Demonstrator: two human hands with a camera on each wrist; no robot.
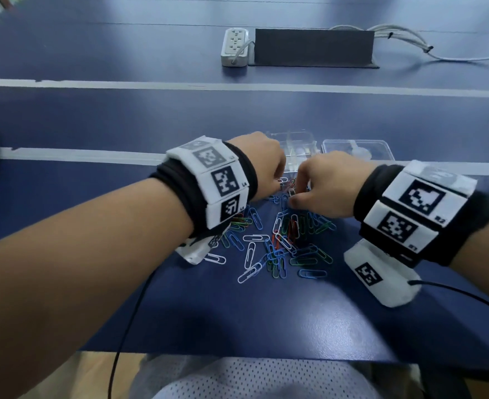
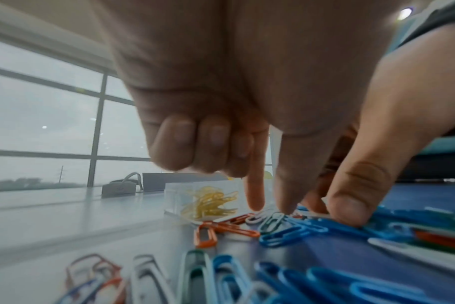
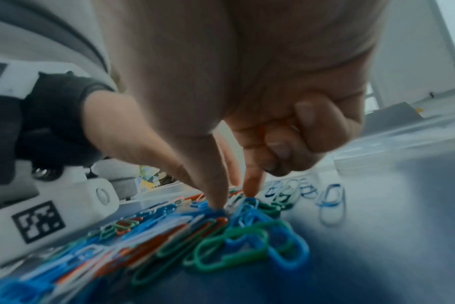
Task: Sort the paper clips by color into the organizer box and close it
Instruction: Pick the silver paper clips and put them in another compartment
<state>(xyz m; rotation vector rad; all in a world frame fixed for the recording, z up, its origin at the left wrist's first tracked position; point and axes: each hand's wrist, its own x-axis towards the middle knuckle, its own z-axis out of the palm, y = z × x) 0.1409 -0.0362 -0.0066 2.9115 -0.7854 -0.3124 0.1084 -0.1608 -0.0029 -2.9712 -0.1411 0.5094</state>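
A loose pile of paper clips [image 1: 283,240] in blue, green, orange and white lies on the blue table. The clear organizer box [image 1: 295,148] stands open just beyond it, with yellow clips [image 2: 210,203] in one compartment. My left hand [image 1: 279,182] reaches down at the pile's far end. Its index finger and thumb pinch a white clip [image 2: 257,218], and its other fingers are curled. My right hand [image 3: 234,198] is close beside it, thumb and index tips closed on clips around a blue one [image 3: 247,203]. Which clip it has hold of is unclear.
The box's clear lid [image 1: 358,148] lies open to the right of the compartments. A white power strip [image 1: 236,47], a dark upright panel [image 1: 314,47] and cables [image 1: 404,38] sit far back. A black wire [image 1: 128,321] hangs off the table's near edge.
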